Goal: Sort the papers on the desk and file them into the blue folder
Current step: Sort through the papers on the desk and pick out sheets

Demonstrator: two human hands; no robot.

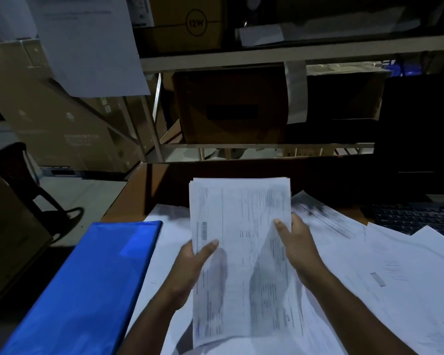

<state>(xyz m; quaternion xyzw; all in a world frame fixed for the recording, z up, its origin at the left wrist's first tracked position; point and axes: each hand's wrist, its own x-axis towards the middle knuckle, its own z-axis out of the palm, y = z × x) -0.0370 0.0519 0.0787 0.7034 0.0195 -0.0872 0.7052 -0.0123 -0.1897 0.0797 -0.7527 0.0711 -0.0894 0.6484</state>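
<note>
— Both hands are seen on one stack of papers (241, 252): the left hand (190, 267) is clamped on its left edge, thumb laid over the top sheet, and the right hand (296, 242) is clamped on its right edge in the same way. Is any writing legible?

— "12W" inside a circle is printed on a cardboard box (190, 24) on the upper shelf. Printed columns and a barcode are seen on the top sheet of the stack, but the text is too blurred to be read. A white sheet (87, 44) is hung at upper left; its lines cannot be read either.

— What is shown of the room and the surface?

— A dim storeroom is shown. A metal shelving rack (254, 60) is stood behind the bench (164, 183), loaded with brown cartons, and large cartons (62, 119) are stacked at left. A dark chair (18, 175) is placed on the floor beside them. The brown bench is largely covered by loose papers (385, 272), spread out to the right and under the stack. A black keyboard (415, 219) is lying at far right, partly overlapped by those sheets.

— And the folder?

— The blue folder (92, 288) is laid closed at the bench's left edge, just beside the left hand and untouched by it. The stack is held between the folder and the loose papers.
</note>
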